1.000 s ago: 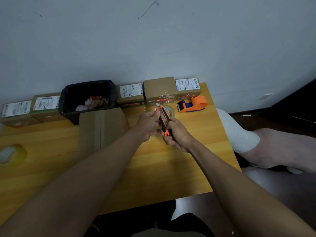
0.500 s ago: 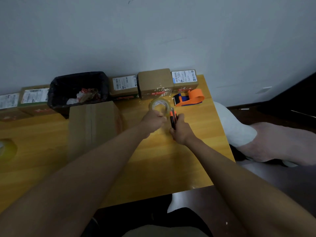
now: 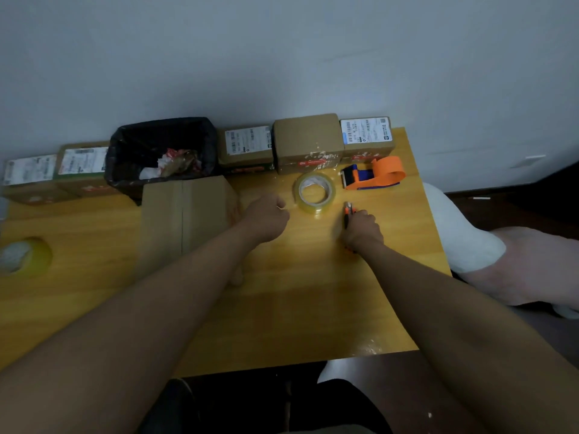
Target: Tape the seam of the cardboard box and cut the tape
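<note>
left hand (image 3: 266, 216) is curled into a loose fist just left of the clear tape roll (image 3: 315, 192). looks like it pinches a thin bit of tape end at the fingers, but can't tell for sure, too small. right hand (image 3: 362, 228) is closed round an orange utility knife (image 3: 347, 211), w/ the tip poking out above the knuckles, low over the surface (image 3: 297, 292); can't tell if the blade is out.

the cardboard box (image 3: 185, 214) sits left of centre, its seam (image 3: 182, 220) running away from the viewer down the top. can't tell whether tape lies on it. the roll lies flat betw. the box and an orange tape dispenser (image 3: 372, 177), apart from the box. bin (image 3: 161, 155) and small parcels line the wall behind.

step, as i read it: getting the tape end free w/ knife at hand, i.e. early, taping prob. not begun. next move calls for pulling a strip off the roll, carrying it to the far end of the seam, pressing it down along the line, then slicing w/ the knife. risk: the strip folding onto itself before it reaches the box.
</note>
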